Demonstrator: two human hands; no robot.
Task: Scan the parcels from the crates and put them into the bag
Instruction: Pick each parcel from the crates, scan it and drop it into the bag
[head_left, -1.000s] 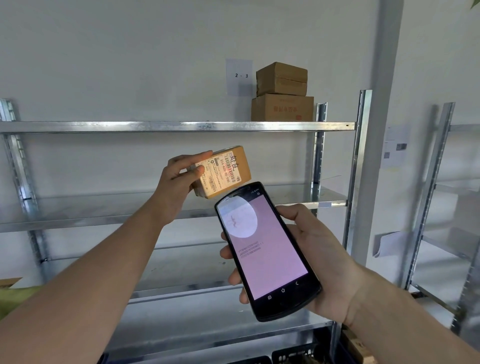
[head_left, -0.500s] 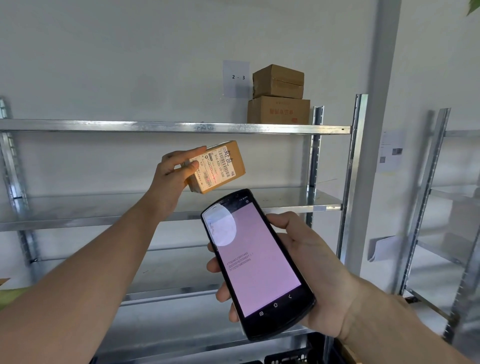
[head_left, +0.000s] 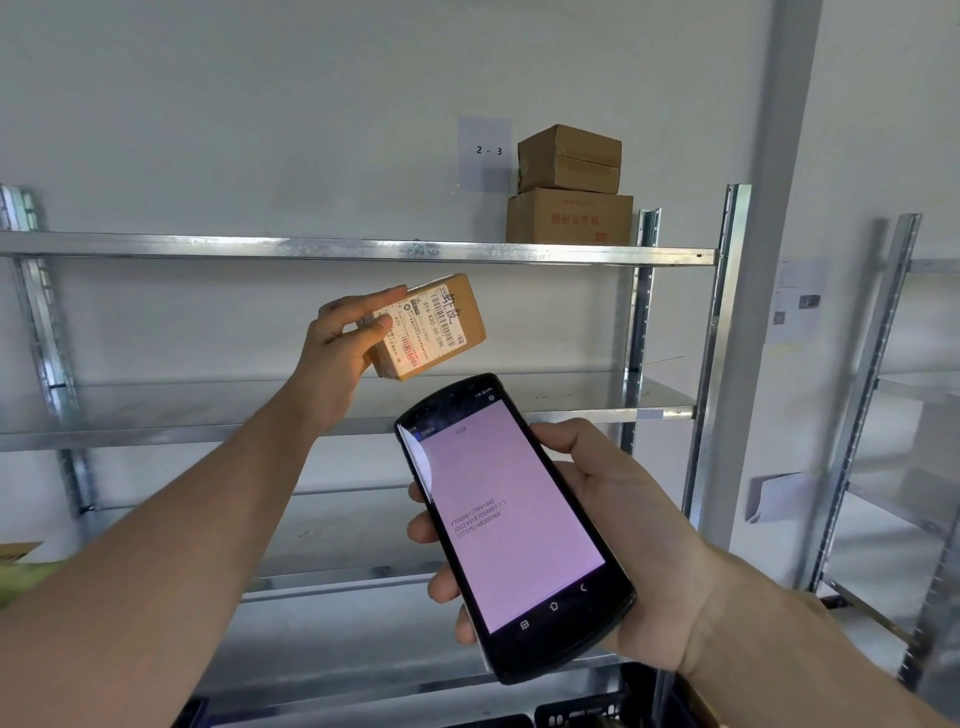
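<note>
The left hand (head_left: 337, 353) holds a small brown parcel (head_left: 431, 327) up in front of the shelves (head_left: 358, 248), thumb and fingers pinching its near end, label turned toward the person and tilted. A red line falls across the label's lower barcode. Just below and right of that grip, the right hand (head_left: 623, 540) is wrapped round a black scanner (head_left: 514, 525), its pink screen showing three lines of numbers. Two boxes (head_left: 569, 187) sit stacked on the top shelf, above the parcel.

Parcel (head_left: 434, 327) above handheld scanner (head_left: 511, 525)
</note>
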